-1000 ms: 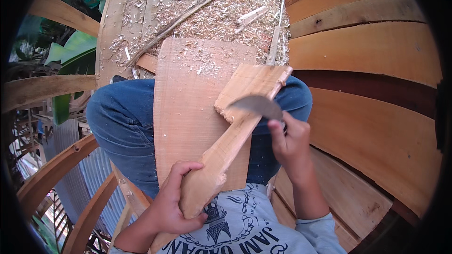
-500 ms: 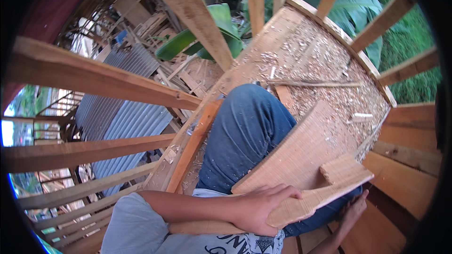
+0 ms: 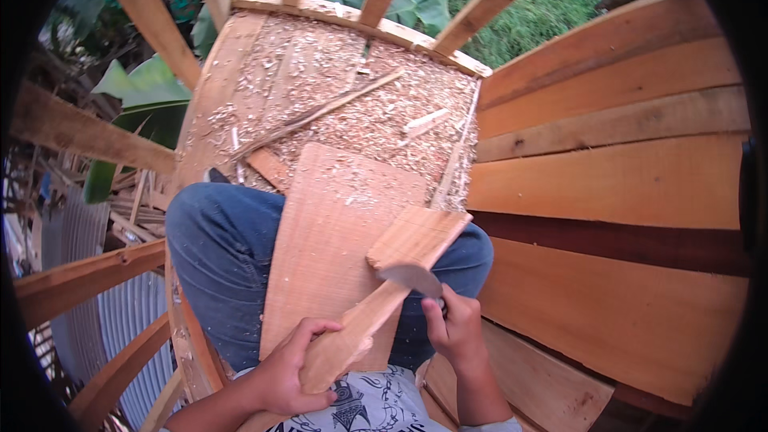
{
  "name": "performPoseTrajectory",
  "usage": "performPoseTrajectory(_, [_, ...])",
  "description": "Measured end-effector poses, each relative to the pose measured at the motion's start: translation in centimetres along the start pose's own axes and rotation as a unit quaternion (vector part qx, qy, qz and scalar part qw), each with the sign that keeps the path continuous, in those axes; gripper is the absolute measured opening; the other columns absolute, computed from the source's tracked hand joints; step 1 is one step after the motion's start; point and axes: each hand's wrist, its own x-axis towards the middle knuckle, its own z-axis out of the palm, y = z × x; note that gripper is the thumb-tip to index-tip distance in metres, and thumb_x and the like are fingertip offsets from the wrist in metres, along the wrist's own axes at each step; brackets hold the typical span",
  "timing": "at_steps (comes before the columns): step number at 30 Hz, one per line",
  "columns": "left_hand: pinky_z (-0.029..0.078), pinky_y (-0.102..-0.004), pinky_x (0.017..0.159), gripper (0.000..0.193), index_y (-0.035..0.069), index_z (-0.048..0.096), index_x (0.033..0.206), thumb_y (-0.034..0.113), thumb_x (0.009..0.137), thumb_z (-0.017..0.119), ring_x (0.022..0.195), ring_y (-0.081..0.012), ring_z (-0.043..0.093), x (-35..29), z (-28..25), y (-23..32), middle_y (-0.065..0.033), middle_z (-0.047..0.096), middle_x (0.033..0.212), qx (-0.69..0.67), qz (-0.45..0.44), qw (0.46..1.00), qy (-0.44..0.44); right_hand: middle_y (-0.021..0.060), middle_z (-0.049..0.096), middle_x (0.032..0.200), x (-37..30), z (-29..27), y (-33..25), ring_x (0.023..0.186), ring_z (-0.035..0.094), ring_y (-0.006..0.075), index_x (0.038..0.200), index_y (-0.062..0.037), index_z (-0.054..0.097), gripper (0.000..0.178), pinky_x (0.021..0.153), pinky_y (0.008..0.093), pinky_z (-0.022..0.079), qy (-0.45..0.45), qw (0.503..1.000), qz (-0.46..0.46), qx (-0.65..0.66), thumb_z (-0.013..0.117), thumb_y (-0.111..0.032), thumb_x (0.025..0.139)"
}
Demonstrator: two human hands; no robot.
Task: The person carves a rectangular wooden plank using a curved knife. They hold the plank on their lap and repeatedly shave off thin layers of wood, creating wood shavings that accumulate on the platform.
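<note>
My left hand (image 3: 294, 368) is wrapped round the near end of a pale, shaped piece of wood (image 3: 360, 326). The piece slants away to the right, with a notch cut beside its wide far block. In my right hand (image 3: 461, 326) is a knife (image 3: 413, 278) with a short, broad, curved blade. That blade lies across the wooden piece close to the notch; whether it bites into the wood I cannot tell. My fingers cover most of the knife's handle. Beneath them a wide flat board (image 3: 324, 244) rests between my jeans-covered legs, under the far block.
Wood shavings (image 3: 320, 56) cover the planked floor ahead. A long thin stick (image 3: 328, 110) and a short offcut (image 3: 269, 168) lie there. A wall of wide planks (image 3: 608, 184) rises on the right. Slanting wooden posts (image 3: 148, 20) stand at the left and far edges.
My view has swung to the right. My right hand has come up from low at the right, and the knife now shows at the wooden piece. My left hand still holds that piece.
</note>
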Motion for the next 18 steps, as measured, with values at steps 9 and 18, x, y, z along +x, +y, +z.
performPoseTrajectory(9, [0.038, -0.035, 0.099, 0.084, 0.003, 0.035, 0.135, 0.015, 0.064, 0.078, 0.116, -0.0261, 0.05, 0.1, -0.1, -0.6, -0.0178, 0.049, 0.122, 0.037, -0.001, 0.999, 0.001, 0.0171, 0.048, 0.055, -0.5, -1.4, 1.1, 0.047, 0.056, 0.0302, 0.076, -0.0003, 0.055, 0.03, 0.048, 0.0355, 0.043, -0.031, 0.999, -0.011, -0.034, 0.062, -0.025, 0.092])
performPoseTrajectory(18, [0.037, -0.0352, 0.1, 0.084, 0.002, 0.035, 0.135, 0.015, 0.064, 0.078, 0.116, -0.026, 0.049, 0.4, -0.1, -0.3, -0.0178, 0.048, 0.122, 0.031, 0.001, 1.0, 0.006, 0.017, 0.052, 0.057, -0.4, 0.0, 0.9, 0.052, 0.057, 0.0358, 0.076, -0.0001, 0.056, 0.031, 0.047, 0.038, 0.043, -0.043, 0.995, -0.056, -0.065, 0.067, -0.026, 0.088])
